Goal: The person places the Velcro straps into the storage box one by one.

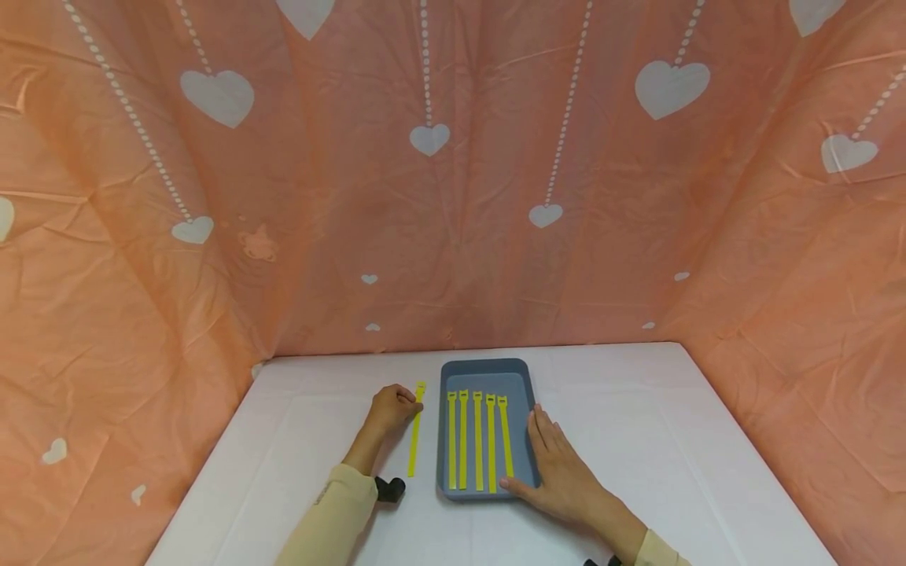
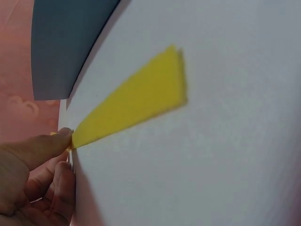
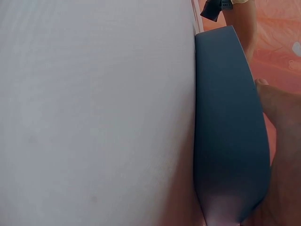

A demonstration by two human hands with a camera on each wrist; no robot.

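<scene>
Left of the tray, my left hand (image 1: 392,409) pinches a yellow hook-and-loop cable tie (image 1: 414,444) near its slotted head. In the left wrist view the thumb lies on the tie (image 2: 136,94), whose tail stretches out over the white surface. Several matching yellow cable ties (image 1: 478,440) lie side by side in the blue-grey tray (image 1: 484,366), heads toward the far end. The rightmost one slants a little. At the tray's right side rests my right hand (image 1: 564,475), fingers straight along the wall and thumb over the near right corner. Its fingers are mostly hidden in the right wrist view.
A white cloth (image 1: 623,409) covers the table. Pink-orange curtains with white hearts (image 1: 460,275) stand behind it and on both sides. A black wrist device (image 1: 390,489) sits at the left cuff.
</scene>
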